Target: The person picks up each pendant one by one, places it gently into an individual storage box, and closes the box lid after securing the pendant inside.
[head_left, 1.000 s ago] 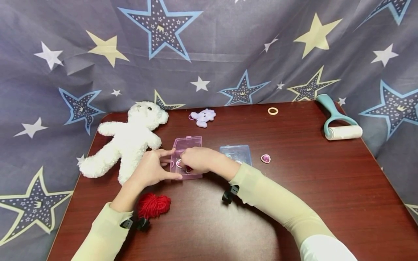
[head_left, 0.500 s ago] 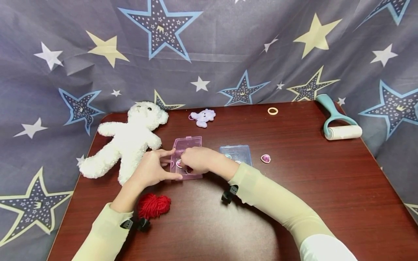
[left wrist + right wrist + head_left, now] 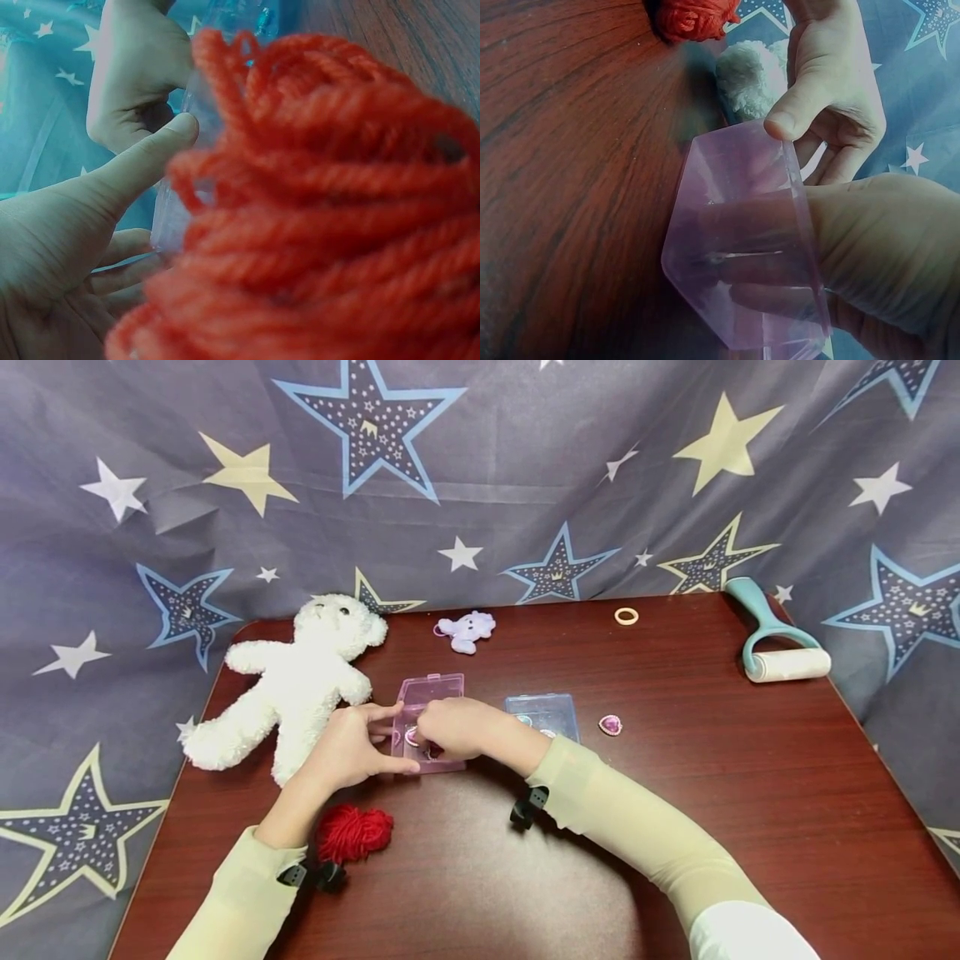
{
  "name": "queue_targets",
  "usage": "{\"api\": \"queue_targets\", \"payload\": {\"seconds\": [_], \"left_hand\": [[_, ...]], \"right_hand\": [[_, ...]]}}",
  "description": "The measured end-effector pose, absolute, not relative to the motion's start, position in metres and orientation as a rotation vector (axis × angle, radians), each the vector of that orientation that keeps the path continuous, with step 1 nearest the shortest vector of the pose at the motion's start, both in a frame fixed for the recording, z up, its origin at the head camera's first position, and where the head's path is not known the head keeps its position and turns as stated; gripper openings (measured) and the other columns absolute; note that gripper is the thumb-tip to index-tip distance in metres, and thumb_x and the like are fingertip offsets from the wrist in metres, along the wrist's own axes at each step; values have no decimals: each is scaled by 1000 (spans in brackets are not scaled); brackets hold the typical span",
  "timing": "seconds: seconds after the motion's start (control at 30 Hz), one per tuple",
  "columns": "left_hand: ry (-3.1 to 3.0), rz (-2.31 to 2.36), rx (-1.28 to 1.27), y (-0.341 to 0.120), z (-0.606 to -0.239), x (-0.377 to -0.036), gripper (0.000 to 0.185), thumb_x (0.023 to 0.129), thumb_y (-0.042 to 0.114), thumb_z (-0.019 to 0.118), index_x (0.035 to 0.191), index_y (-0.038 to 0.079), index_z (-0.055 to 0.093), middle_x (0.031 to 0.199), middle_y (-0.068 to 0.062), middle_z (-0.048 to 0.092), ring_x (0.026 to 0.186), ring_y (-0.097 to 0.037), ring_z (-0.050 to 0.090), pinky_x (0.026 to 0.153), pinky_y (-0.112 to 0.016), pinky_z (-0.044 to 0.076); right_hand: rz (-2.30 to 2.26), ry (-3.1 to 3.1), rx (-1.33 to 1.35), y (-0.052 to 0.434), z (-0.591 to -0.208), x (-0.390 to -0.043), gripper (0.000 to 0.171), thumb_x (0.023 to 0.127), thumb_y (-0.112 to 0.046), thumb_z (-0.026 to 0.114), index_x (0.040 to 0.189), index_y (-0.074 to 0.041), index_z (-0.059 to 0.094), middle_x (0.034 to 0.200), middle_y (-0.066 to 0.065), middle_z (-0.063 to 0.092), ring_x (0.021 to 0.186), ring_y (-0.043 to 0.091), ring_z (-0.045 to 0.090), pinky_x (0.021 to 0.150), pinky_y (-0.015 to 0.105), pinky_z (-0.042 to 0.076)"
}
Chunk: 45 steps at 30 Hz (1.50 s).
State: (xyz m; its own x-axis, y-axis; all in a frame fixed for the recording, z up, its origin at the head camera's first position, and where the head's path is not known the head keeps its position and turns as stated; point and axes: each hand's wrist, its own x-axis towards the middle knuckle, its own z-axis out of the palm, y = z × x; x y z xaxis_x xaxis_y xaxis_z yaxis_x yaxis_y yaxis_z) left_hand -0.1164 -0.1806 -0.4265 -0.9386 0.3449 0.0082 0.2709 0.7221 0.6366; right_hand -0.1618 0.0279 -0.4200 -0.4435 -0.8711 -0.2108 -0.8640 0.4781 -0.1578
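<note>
A translucent pink plastic box [image 3: 429, 767] stands on the table with its lid raised. My left hand [image 3: 347, 752] grips its left side, the thumb at the near rim and fingers toward the far side. My right hand [image 3: 453, 727] reaches down into the box; in the right wrist view its fingers show blurred through the pink wall [image 3: 739, 225]. I cannot tell whether they pinch anything. Beside those fingers, a jewelled piece with a pale edge [image 3: 411, 736] lies in the box. To the right, an open blue box [image 3: 551, 708], partly behind my right forearm, holds small jewelled pieces.
A white teddy bear [image 3: 300, 685] lies at the left, red yarn [image 3: 356, 832] beside my left wrist. Farther back are a small purple plush toy [image 3: 467, 630] and a pale ring [image 3: 626, 616]. A pink heart jewel [image 3: 611, 725] and a lint roller [image 3: 787, 665] lie right.
</note>
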Motion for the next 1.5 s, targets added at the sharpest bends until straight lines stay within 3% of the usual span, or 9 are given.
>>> {"api": "queue_targets", "payload": {"seconds": [0.33,0.77,0.9,1.07,1.2,1.43,1.5], "left_hand": [[2804,1016,500,-180,-425,-116,92,63,34,105,137,-6,68,130,-25,74,99,-32,82,84,-45,66],[2811,1006,505,-180,-425,-116,93,62,37,105,137,-6,68,128,-26,74,98,-33,82,84,-45,67],[2807,1001,498,-179,-426,-117,92,64,35,104,138,-6,68,129,-26,74,99,-33,81,84,-45,67],[2790,1005,485,-180,-426,-117,90,66,32,104,138,-6,67,130,-26,73,101,-34,81,83,-44,67],[2783,1004,482,-181,-427,-117,90,66,32,104,138,-7,67,130,-27,73,101,-35,81,83,-44,67],[2781,988,463,-181,-425,-119,93,65,34,104,140,-7,66,132,-26,73,100,-33,81,83,-44,67],[2776,983,452,-181,-425,-118,94,65,34,104,140,-6,65,133,-25,72,100,-33,81,84,-44,67]], "right_hand": [[-105,2431,-1500,29,-421,-163,10,94,-12,78,97,-19,83,89,-3,78,80,17,72,77,29,61],[-127,2409,-1518,30,-424,-163,15,95,-15,79,108,-20,84,103,-3,81,94,17,78,89,29,63],[-195,2395,-1527,34,-421,-166,12,95,-16,79,106,-18,83,101,-2,82,92,17,77,88,28,63],[-321,2384,-1575,43,-412,-171,11,97,-16,73,105,-12,81,100,3,80,92,19,74,91,31,61],[-420,2428,-1639,54,-400,-175,20,100,-16,70,117,-11,79,107,3,78,105,20,73,102,32,58],[-528,2561,-1628,85,-372,-176,26,102,-15,68,125,-11,78,115,5,75,97,18,71,94,32,60],[-543,2605,-1608,97,-367,-177,26,101,-14,67,125,-11,77,118,5,74,101,19,72,99,33,59]]}}
